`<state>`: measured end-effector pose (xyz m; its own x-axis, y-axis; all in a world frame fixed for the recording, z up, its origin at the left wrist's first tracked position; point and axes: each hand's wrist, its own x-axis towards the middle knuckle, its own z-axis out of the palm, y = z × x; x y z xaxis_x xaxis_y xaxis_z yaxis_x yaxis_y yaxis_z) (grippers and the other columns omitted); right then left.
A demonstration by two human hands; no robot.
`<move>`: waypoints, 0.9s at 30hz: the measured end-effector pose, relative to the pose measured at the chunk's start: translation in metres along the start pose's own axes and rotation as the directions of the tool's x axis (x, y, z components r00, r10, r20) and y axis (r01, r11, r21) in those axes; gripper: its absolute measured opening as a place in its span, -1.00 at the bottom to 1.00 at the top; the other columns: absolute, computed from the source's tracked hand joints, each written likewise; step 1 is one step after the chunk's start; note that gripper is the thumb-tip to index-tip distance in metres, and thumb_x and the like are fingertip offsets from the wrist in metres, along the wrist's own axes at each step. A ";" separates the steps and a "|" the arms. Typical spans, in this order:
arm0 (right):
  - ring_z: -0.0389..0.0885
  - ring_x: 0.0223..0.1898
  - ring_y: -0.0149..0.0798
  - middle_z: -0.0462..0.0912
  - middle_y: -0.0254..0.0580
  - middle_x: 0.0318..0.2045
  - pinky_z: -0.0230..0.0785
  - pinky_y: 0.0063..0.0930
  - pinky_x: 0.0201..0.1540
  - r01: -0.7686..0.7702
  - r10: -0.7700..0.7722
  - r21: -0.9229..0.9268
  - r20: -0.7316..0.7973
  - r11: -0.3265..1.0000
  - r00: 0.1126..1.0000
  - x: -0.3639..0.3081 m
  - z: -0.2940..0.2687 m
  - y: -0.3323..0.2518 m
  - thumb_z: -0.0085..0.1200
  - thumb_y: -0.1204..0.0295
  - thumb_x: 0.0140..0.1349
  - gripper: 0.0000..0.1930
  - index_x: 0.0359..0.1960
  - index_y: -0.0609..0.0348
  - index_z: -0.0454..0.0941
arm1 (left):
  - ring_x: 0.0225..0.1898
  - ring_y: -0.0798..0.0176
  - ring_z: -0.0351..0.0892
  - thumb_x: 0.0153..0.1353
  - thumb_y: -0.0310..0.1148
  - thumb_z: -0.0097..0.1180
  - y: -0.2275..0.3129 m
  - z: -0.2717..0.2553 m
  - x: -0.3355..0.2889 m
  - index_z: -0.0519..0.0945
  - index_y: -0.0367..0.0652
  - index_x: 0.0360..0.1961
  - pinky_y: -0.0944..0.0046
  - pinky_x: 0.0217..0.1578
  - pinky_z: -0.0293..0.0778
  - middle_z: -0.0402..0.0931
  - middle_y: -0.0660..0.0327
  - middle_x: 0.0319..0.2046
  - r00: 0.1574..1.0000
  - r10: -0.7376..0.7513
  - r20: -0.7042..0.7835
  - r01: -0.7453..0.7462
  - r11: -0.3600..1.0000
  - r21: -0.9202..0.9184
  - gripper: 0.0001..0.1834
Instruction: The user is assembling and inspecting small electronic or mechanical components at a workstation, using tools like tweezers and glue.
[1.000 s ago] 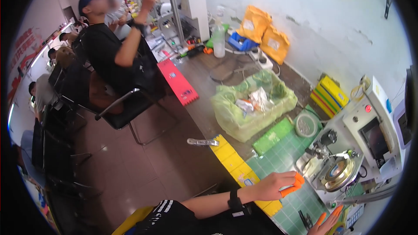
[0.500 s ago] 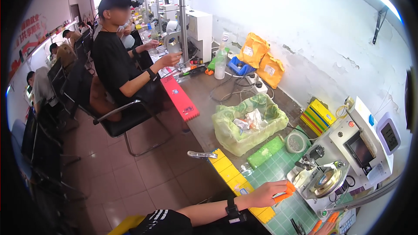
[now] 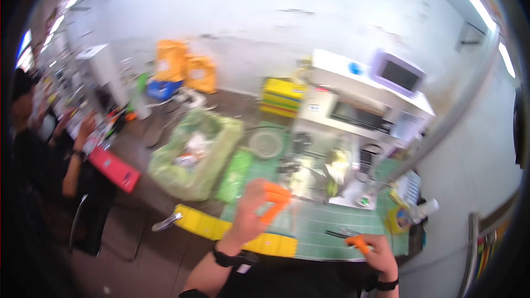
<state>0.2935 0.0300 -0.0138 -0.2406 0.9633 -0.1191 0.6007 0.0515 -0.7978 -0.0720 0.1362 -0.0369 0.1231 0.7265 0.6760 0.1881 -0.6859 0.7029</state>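
Note:
My left hand (image 3: 254, 207), orange covers on its fingers, hovers over the near edge of the green cutting mat (image 3: 320, 237). Its thumb and fingertips come together in a pinch; blur hides whatever may be between them. At the mat's right front, my right hand (image 3: 378, 254) is closed, its orange-covered fingers at the end of dark tweezers (image 3: 337, 234). These point left, low over the mat. Beyond both hands stands a white bench machine (image 3: 345, 107) with a round metal part (image 3: 338, 165) in front, smeared by motion.
A bin lined with a green bag (image 3: 215, 149) holds crumpled paper. Beside it are a green packet (image 3: 234, 176) and a round pale dish (image 3: 266, 143). A yellow strip (image 3: 207, 223) borders the mat. Bottles (image 3: 406, 218) stand right; another person (image 3: 44, 149) sits far left.
The view has swung right, bringing the machine to the middle. My right hand has come to the tweezers that lay apart from it. My left hand stays pinched, now further left of the machine.

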 end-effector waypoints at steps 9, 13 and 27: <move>0.67 0.04 -0.42 0.69 -0.29 0.15 0.51 -0.52 0.06 -0.401 0.047 0.362 0.690 0.842 0.722 -0.005 0.121 0.060 -0.02 0.21 0.62 -0.56 0.39 0.15 0.51 | -0.14 0.32 0.68 0.42 -0.54 0.16 -0.071 -0.020 0.073 0.63 -0.25 -0.19 0.27 0.16 0.46 0.66 0.26 -0.19 0.892 -0.450 -0.033 0.406 0.833 -0.376 -0.96; 0.69 0.02 -0.40 0.67 -0.21 0.18 0.55 -0.49 0.03 -0.469 0.087 0.322 0.744 0.823 0.663 0.003 0.160 0.114 -0.11 0.16 0.65 -0.53 0.44 0.10 0.44 | -0.23 0.27 0.64 0.37 -0.60 0.19 -0.094 -0.008 0.060 0.60 -0.31 -0.18 0.30 -0.11 0.54 0.60 0.18 -0.23 0.984 -0.180 -0.012 0.180 0.984 -0.012 -0.95; 0.79 -0.26 -0.32 0.79 -0.04 0.01 0.50 -0.63 -0.30 -0.615 0.281 0.234 0.730 0.753 0.623 0.028 0.155 0.110 -0.22 0.17 0.67 -0.54 0.30 0.23 0.52 | -0.19 0.30 0.69 0.29 -0.56 0.30 -0.112 -0.008 0.044 0.66 -0.23 -0.20 0.32 -0.21 0.59 0.65 0.20 -0.20 0.998 -0.039 -0.055 0.037 0.998 -0.044 -0.91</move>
<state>0.2347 0.0216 -0.1970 -0.5377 0.4222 -0.7298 0.4216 -0.6150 -0.6664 -0.0953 0.2447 -0.0842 0.0620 0.7496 0.6590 0.1493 -0.6598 0.7364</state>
